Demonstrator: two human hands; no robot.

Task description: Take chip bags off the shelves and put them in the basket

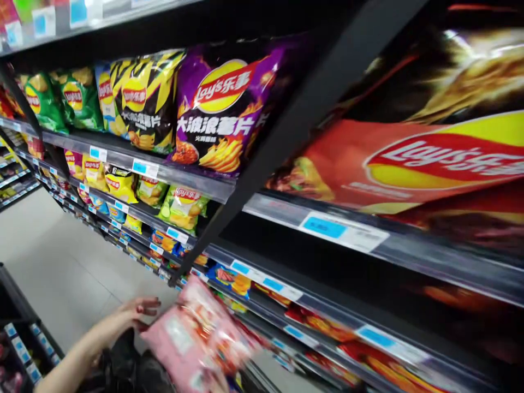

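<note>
My left hand [137,312] reaches in from the lower left, fingers curled against the top edge of a pink snack bag [196,338], which is blurred by motion. Below the hand there is something dark, a black bag or basket [123,365]. My right hand is not in view. Straight ahead, store shelves hold large chip bags: a purple one [223,109], a black-and-yellow one [147,98] and green ones [61,101].
A black shelf upright [286,136] slants across the middle. To the right a red chip bag [409,164] fills the near shelf. Blue price tags [325,227] line the shelf edges. A grey floor aisle [61,262] runs to the left, with another shelf unit [20,338] at the lower left.
</note>
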